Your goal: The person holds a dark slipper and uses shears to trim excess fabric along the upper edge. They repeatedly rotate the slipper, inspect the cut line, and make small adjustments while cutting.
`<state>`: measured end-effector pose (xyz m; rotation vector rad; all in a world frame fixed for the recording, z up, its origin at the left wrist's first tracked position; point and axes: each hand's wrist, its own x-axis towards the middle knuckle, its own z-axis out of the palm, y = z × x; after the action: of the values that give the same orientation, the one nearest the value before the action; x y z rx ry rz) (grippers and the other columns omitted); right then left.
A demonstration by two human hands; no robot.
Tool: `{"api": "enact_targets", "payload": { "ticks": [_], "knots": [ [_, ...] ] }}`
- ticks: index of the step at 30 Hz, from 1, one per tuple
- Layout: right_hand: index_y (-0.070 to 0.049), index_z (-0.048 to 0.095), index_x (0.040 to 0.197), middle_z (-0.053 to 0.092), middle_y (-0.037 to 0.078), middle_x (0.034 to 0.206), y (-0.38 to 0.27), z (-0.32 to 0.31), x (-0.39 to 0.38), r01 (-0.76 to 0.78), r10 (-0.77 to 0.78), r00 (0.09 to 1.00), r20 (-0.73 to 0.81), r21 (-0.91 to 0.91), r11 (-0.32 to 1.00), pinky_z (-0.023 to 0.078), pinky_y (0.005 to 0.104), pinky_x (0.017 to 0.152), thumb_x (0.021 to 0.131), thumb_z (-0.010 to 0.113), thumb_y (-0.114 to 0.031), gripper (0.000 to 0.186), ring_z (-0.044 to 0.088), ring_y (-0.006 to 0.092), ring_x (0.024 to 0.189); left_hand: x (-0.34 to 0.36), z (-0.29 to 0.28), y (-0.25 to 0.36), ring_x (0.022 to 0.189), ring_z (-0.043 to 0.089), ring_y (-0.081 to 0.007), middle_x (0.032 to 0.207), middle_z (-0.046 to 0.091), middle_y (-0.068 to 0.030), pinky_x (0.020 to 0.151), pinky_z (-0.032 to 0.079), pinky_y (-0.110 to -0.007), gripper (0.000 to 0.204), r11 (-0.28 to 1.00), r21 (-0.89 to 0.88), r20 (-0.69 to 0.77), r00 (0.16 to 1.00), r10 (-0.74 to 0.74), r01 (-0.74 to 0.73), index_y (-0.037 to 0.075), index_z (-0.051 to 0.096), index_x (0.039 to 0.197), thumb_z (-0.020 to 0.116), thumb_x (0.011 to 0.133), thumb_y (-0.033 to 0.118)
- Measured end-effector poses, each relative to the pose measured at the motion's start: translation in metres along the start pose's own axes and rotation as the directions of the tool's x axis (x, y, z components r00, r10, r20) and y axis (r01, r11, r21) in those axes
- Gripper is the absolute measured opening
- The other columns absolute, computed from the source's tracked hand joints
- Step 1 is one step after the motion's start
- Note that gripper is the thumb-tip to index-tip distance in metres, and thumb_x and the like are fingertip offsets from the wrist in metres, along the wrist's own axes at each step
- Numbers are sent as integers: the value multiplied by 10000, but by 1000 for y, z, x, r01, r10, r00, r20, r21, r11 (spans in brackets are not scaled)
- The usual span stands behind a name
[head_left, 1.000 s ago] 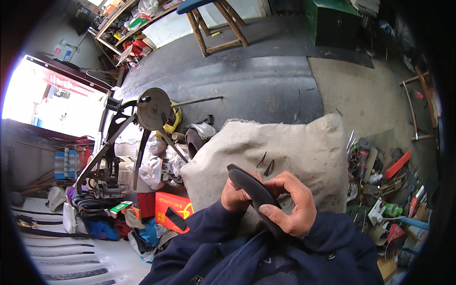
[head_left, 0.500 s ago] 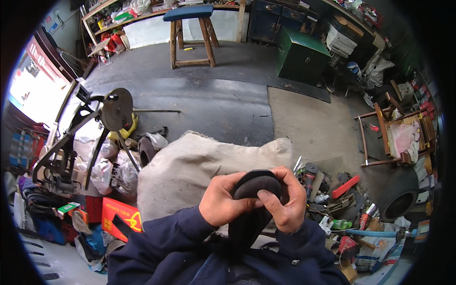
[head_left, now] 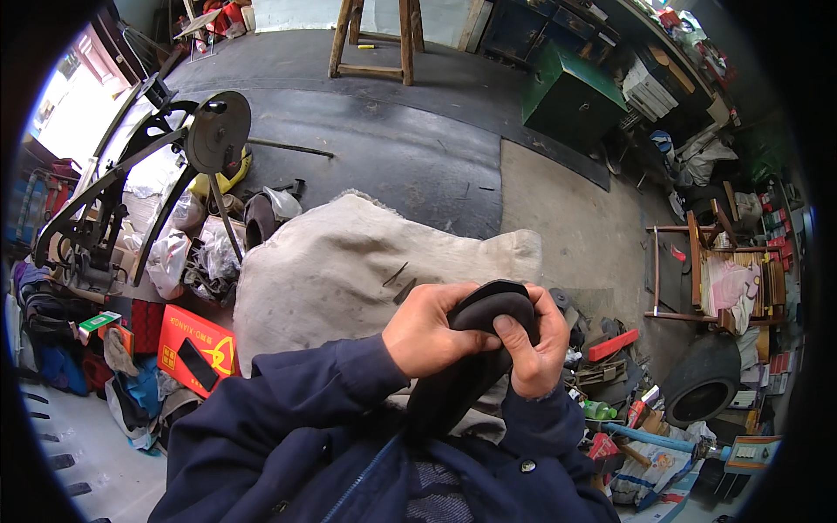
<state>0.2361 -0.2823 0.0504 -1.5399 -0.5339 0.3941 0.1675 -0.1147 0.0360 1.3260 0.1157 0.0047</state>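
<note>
Both my hands grip a black shoe (head_left: 453,379), its rounded end up and its other end down against my jacket. A flat black sole piece (head_left: 482,295) lies along the far side of that rounded end, its thin edge standing a little proud. My left hand (head_left: 432,329) clasps the left side, with its thumb across the near face. From the right, my right hand (head_left: 538,349) wraps the end and its thumb presses on the near face. The fingertips behind the shoe are hidden. Under my hands a pale cloth (head_left: 314,279) covers my lap, with dark slender bits (head_left: 399,281) on it.
A black iron hand-cranked machine (head_left: 148,166) stands at left, near plastic bags. A phone (head_left: 199,364) lies on a red box (head_left: 179,336). Tools and scraps crowd the right, beside a tyre (head_left: 702,379). A wooden stool (head_left: 375,44) and green chest (head_left: 571,96) stand farther off.
The view has tipped downward, so the room sits higher in the picture. Both hands keep hold of the shoe, which leans slightly more to the right.
</note>
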Motion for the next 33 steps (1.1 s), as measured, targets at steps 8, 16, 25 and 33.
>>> {"api": "enact_targets", "payload": {
  "ticks": [8, 16, 25, 33],
  "knots": [
    [68, 584, 1211, 672, 137, 1096, -6, -13, -13, 40, -44, 999, 30, 142, 989, 498, 342, 934, 965, 602, -636, 746, 643, 197, 1010, -38, -37, 77, 824, 673, -256, 928, 725, -87, 761, 559, -398, 220, 317, 624, 296, 592, 749, -714, 68, 745, 995, 812, 811, 168],
    [76, 443, 1472, 619, 140, 1352, 21, 11, -39, -492, 173, 840, 515, 585, 645, 458, 344, 1054, 1012, 616, -437, 710, 596, 197, 1231, -77, -21, 24, 987, 673, -188, 1027, 721, 19, 906, 548, -425, 262, -127, 671, 579, 409, 706, -730, 212, 724, 1070, 708, 819, 140],
    [64, 427, 1485, 588, 114, 1390, 6, 20, -38, -498, 183, 814, 551, 502, 707, 408, 336, 1105, 947, 669, -174, 636, 558, 172, 1266, -95, -22, -11, 1023, 682, -178, 1043, 730, 34, 985, 519, -412, 277, -121, 708, 522, 400, 753, -695, 226, 745, 1059, 694, 795, 159],
    [33, 451, 1458, 603, 105, 1349, 13, 28, -44, -511, 259, 834, 488, 502, 698, 425, 328, 1082, 944, 644, -105, 566, 575, 166, 1217, -94, -28, -18, 1066, 666, -177, 1102, 717, 24, 1040, 488, -410, 293, -71, 725, 530, 490, 692, -685, 236, 740, 1087, 675, 815, 150]
  ]
}}
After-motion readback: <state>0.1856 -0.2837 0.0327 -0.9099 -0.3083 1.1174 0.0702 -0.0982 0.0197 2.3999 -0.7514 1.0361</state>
